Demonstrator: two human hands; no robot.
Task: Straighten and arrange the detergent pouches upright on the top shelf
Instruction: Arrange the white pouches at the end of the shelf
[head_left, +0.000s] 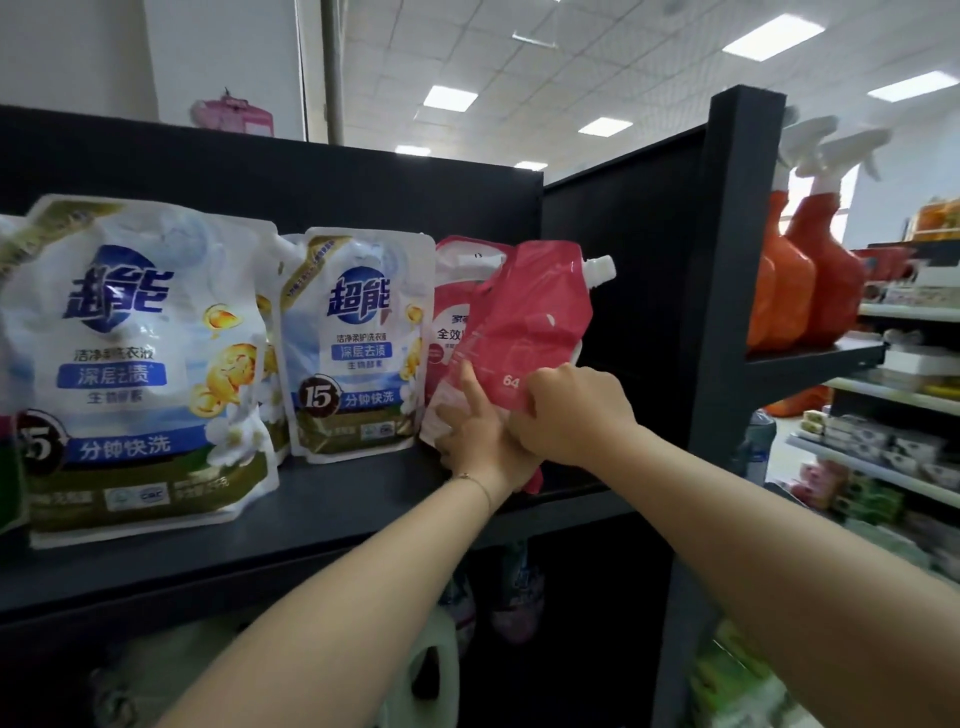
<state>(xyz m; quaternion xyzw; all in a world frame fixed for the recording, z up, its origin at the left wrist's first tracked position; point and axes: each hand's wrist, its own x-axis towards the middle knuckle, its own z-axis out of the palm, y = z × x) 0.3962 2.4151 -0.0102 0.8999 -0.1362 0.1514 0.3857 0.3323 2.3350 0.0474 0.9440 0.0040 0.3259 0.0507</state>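
Two hands on one red spouted pouch (535, 322) at the right end of the top shelf (337, 499). Left hand (478, 436) clasped round the pouch's lower left corner, index finger (470, 384) stretched up flat against its face, remaining fingers curled underneath. Right hand (576, 415) closed over the lower right edge, knuckles toward the camera, fingertips hidden behind the film. Pouch tilted rightward, white spout (600, 267) at its upper right corner pointing toward the black upright post (737, 260). Bottom edge covered by the hands, so impossible to tell whether resting on the board or lifted off it.

Directly behind and partly covered, a second red-and-white pouch (457, 312), upright against the black back panel (260, 171). Just left of that, a small white-and-blue detergent pouch (358, 343), upright, leaning slightly back. Farther left, nearer the shelf's front edge, a large white-and-blue detergent pouch (140, 364) of the same brand, upright, overlapping another pouch (270, 364) visible only as a strip.

Thin bracelet (475, 480) on the left wrist. Beyond the post, on a neighbouring shelf, orange spray bottles (826, 275) with white triggers. Farther right, blurred shelves of small boxed goods (883, 447). Below the top shelf, in shadow, a white jug (431, 670), also blurred. Above the back panel, a pink object (234, 117), too indistinct to identify.
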